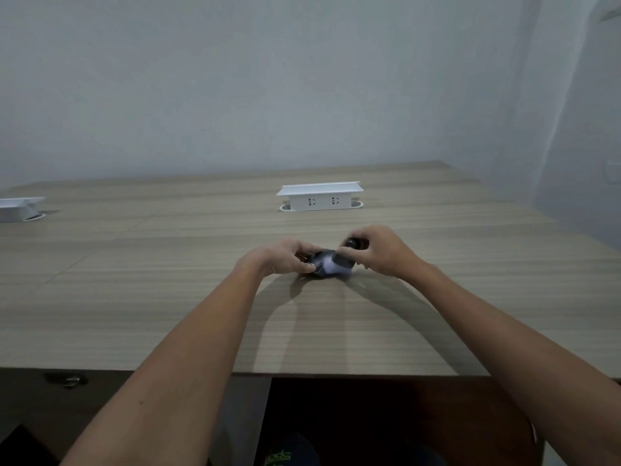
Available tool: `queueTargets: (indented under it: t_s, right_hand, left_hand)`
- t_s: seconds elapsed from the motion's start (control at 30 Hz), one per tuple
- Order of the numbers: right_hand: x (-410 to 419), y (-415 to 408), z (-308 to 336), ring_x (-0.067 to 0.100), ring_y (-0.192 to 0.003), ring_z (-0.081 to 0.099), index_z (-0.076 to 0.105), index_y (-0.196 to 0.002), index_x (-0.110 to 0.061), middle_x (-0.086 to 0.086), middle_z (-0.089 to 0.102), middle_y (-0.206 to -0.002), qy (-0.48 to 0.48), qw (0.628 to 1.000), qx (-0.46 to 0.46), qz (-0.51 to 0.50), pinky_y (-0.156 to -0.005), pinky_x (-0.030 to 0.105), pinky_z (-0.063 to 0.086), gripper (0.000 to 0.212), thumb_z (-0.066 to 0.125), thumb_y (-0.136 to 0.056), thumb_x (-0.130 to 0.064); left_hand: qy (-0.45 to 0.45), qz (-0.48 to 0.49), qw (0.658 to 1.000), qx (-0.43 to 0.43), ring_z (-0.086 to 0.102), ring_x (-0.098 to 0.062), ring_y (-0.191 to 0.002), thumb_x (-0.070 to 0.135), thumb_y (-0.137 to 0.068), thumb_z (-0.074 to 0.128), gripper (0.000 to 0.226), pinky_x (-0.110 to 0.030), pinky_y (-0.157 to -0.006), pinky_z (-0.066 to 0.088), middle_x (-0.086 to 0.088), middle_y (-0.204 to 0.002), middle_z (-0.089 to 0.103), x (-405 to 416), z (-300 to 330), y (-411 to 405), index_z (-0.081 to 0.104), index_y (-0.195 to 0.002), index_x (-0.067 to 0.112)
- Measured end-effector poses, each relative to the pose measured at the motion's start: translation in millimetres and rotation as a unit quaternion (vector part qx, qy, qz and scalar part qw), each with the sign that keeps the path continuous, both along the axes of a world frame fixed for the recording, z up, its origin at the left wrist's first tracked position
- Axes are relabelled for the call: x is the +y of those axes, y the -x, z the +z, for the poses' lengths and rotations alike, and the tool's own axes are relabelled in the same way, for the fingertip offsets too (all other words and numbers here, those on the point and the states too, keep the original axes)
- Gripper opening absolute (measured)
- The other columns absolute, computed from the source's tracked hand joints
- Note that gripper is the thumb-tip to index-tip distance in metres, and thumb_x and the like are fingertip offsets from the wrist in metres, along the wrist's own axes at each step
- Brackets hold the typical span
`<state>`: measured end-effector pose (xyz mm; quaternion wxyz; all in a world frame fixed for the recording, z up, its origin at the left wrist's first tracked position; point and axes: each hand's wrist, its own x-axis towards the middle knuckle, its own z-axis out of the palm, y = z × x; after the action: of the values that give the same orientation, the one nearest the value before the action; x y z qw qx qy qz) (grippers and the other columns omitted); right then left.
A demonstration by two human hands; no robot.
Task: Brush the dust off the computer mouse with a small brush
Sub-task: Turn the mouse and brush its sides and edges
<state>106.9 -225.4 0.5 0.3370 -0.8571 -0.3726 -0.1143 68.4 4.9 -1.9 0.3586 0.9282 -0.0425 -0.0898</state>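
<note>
A dark computer mouse lies on the wooden desk, a little past its middle. My left hand grips the mouse from its left side, fingers curled over the top. My right hand holds a small dark brush, whose round handle end shows above my fingers. The brush head reaches down onto the right side of the mouse and is blurred. Most of the brush is hidden inside my hand.
A white pop-up socket box stands on the desk behind my hands. A second white box sits at the far left edge. A grey wall rises behind the desk. The desk's front edge runs below my forearms.
</note>
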Motion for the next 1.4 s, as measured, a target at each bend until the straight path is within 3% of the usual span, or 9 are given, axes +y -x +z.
queueTargets:
  t_s: [0.2, 0.33, 0.5, 0.63, 0.8, 0.97, 1.13, 1.27, 1.4]
  right_hand:
    - [2, 4, 1, 0.000, -0.056, 0.060, 0.079, -0.084, -0.014, -0.009, 0.069, -0.064, -0.014, 1.000, -0.009, 0.007, -0.057, 0.019, 0.044, 0.010, 0.074, -0.084, -0.023]
    - [2, 0, -1, 0.016, -0.073, 0.064, 0.079, -0.087, -0.008, 0.005, 0.076, -0.079, 0.001, 0.996, -0.057, -0.074, -0.070, 0.032, 0.051, 0.015, 0.070, -0.084, -0.020]
    - [6, 5, 0, -0.003, -0.052, 0.060, 0.079, -0.085, -0.013, -0.011, 0.067, -0.062, -0.011, 1.000, -0.004, -0.010, -0.055, 0.016, 0.043, 0.014, 0.073, -0.085, -0.026]
    - [2, -1, -2, 0.021, -0.078, 0.067, 0.077, -0.090, -0.004, 0.009, 0.075, -0.083, -0.005, 0.990, -0.056, -0.133, -0.073, 0.037, 0.054, 0.022, 0.068, -0.088, -0.025]
    - [8, 11, -2, 0.000, -0.054, 0.061, 0.078, -0.087, -0.014, -0.008, 0.069, -0.066, -0.006, 1.000, 0.003, 0.002, -0.056, 0.022, 0.048, 0.022, 0.071, -0.087, -0.034]
    - [3, 0, -8, 0.022, -0.073, 0.064, 0.075, -0.086, -0.006, 0.007, 0.073, -0.078, -0.039, 0.990, -0.052, -0.125, -0.067, 0.033, 0.046, 0.021, 0.068, -0.089, -0.025]
    - [5, 5, -8, 0.008, -0.062, 0.063, 0.078, -0.086, -0.011, -0.001, 0.075, -0.074, -0.037, 0.999, -0.018, -0.034, -0.063, 0.030, 0.048, 0.019, 0.072, -0.087, -0.030]
    - [-1, -1, -12, 0.023, -0.080, 0.069, 0.077, -0.089, -0.007, 0.008, 0.077, -0.084, -0.046, 0.987, -0.064, -0.138, -0.075, 0.038, 0.053, 0.019, 0.068, -0.088, -0.024]
    - [1, 6, -13, 0.008, -0.062, 0.063, 0.078, -0.086, -0.012, -0.001, 0.075, -0.074, -0.053, 0.997, -0.034, -0.033, -0.062, 0.025, 0.048, 0.019, 0.072, -0.088, -0.030]
  left_hand:
    - [0.013, 0.001, 1.000, -0.002, 0.053, -0.027, -0.136, -0.003, -0.094, 0.060, 0.051, -0.039, -0.120, 0.036, -0.008, -0.141, 0.062, 0, -2, 1, 0.055, -0.143, 0.012]
    - [0.015, 0.011, 1.000, -0.004, 0.054, -0.024, -0.135, -0.001, -0.094, 0.061, 0.052, -0.040, -0.120, 0.035, -0.006, -0.141, 0.062, 0, -3, 4, 0.054, -0.144, 0.013]
    - [0.025, 0.005, 1.000, -0.008, 0.055, -0.024, -0.134, -0.001, -0.095, 0.060, 0.050, -0.036, -0.118, 0.038, -0.007, -0.140, 0.063, -1, -3, 7, 0.055, -0.142, 0.014]
    - [0.021, 0.015, 1.000, -0.013, 0.055, -0.023, -0.132, -0.001, -0.095, 0.060, 0.051, -0.035, -0.118, 0.037, -0.007, -0.141, 0.062, -3, -3, 9, 0.053, -0.144, 0.011]
    - [0.029, 0.005, 0.999, -0.017, 0.056, -0.021, -0.129, -0.005, -0.094, 0.059, 0.051, -0.037, -0.118, 0.038, -0.011, -0.141, 0.061, -3, -2, 12, 0.054, -0.143, 0.008]
    - [0.015, 0.019, 1.000, -0.021, 0.055, -0.028, -0.134, -0.002, -0.095, 0.059, 0.051, -0.042, -0.119, 0.036, -0.010, -0.140, 0.062, -5, -2, 12, 0.053, -0.144, 0.008]
    - [0.005, 0.014, 1.000, -0.019, 0.055, -0.028, -0.134, -0.003, -0.095, 0.059, 0.050, -0.042, -0.119, 0.037, -0.010, -0.139, 0.063, -5, -2, 9, 0.054, -0.143, 0.009]
    - [0.002, 0.029, 0.999, -0.020, 0.057, -0.026, -0.131, 0.001, -0.094, 0.061, 0.050, -0.041, -0.119, 0.037, -0.006, -0.136, 0.065, -5, -3, 9, 0.055, -0.143, 0.013]
    - [0.007, 0.024, 1.000, -0.016, 0.057, -0.028, -0.132, -0.001, -0.094, 0.060, 0.050, -0.042, -0.118, 0.039, -0.009, -0.136, 0.066, -4, -3, 9, 0.056, -0.142, 0.012]
